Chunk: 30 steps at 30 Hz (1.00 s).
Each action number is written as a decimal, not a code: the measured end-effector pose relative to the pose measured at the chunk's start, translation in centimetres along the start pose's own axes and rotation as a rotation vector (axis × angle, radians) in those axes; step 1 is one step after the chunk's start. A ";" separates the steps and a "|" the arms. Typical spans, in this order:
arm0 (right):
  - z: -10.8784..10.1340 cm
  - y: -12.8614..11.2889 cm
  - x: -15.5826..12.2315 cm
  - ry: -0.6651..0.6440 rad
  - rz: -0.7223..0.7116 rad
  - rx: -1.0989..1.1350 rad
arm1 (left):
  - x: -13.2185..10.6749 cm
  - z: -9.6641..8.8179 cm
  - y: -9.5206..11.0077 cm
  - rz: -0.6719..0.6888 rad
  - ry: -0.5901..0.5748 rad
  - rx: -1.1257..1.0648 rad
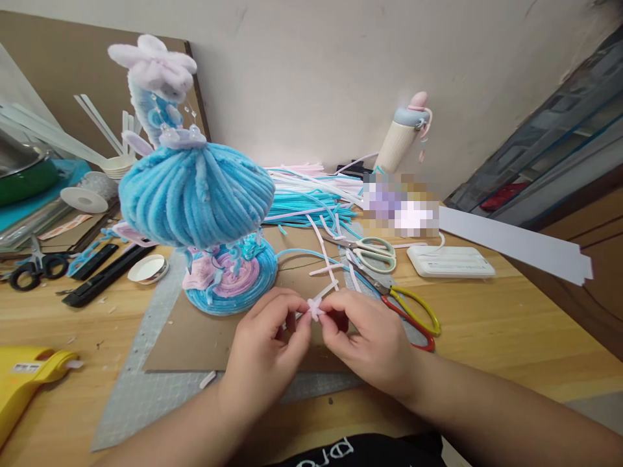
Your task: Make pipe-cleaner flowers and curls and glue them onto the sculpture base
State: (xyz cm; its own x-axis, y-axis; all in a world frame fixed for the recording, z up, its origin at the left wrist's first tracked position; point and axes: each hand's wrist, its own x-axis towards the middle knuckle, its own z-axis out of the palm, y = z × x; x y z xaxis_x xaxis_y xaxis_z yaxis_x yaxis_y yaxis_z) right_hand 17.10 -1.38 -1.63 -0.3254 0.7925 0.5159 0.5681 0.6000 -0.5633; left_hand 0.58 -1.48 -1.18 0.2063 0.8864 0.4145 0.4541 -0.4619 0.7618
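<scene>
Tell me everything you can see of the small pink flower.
The flower is pale pink and star-shaped, with short, rounded petals too small to count surely. It looks soft and fuzzy. The left hand and right hand pinch it from opposite sides, above the brown board, its petals spread toward the camera. Its back is hidden.

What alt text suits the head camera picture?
A person's left hand and right hand pinch a small pale pink flower shape above a brown board. Beyond stands a fluffy blue-and-pink lamp-like craft; scissors with red and yellow handles lie nearby.
</scene>
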 end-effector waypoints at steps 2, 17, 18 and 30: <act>0.0 0.1 0.0 -0.020 0.009 0.003 | 0.0 0.0 -0.1 0.033 0.009 0.013; -1.7 1.7 1.4 -0.257 -0.116 0.107 | 0.1 -0.2 -0.5 0.077 -0.024 0.068; -1.7 1.7 1.4 -0.244 -0.095 0.127 | 0.2 -0.2 -0.5 0.074 -0.011 0.058; -1.2 1.7 1.0 -0.175 -0.194 0.003 | 1.2 0.1 -0.5 -0.677 -0.326 -0.815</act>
State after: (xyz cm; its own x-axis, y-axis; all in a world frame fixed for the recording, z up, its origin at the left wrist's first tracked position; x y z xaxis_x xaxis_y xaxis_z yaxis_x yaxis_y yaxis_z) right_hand 18.59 0.30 -1.28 -0.5538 0.6695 0.4951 0.4802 0.7425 -0.4670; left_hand 0.66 -0.15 -1.07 0.4035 0.8738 -0.2714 -0.1221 0.3454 0.9305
